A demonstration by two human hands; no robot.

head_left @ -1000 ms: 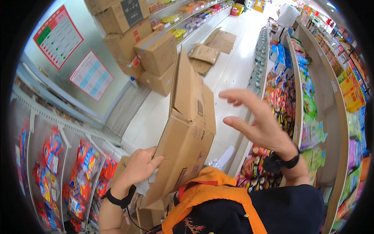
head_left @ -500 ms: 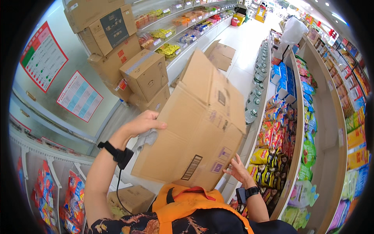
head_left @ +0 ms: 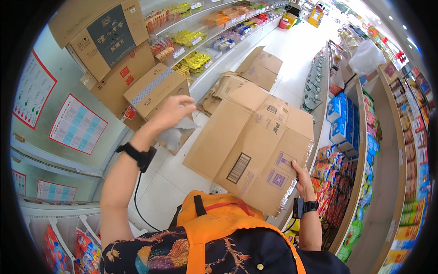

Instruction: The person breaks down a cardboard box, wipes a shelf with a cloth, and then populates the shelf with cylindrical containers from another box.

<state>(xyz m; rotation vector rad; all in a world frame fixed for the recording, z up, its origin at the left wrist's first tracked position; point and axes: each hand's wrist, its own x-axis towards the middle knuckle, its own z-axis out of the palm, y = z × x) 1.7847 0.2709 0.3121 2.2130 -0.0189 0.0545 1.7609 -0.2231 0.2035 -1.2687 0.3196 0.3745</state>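
Note:
In front of my body a flattened cardboard box (head_left: 228, 141) lies tilted, printed side up, with a barcode and purple labels on it. My right hand (head_left: 302, 179) grips its right edge, thumb on top and the other fingers hidden beneath. Off the box's left side, my left hand (head_left: 173, 112) is raised with a crumpled grey cloth (head_left: 179, 134) hanging from under its palm. Its fingers point right and curl slightly; the grip on the cloth is partly hidden. More flattened cardboard (head_left: 228, 89) lies on the floor beyond the box.
Stacked cartons (head_left: 155, 89) stand at the left beside a glass door (head_left: 86, 155). Shelves of packaged snacks (head_left: 196, 39) run along the far left. On the right, a low shelf (head_left: 335, 182) holds bagged goods, with a row of bottles (head_left: 312, 84) along the aisle.
My left hand has let go of the box and moved up and away with the cloth. The box has tipped flatter and shifted right, with my right hand now gripping its edge.

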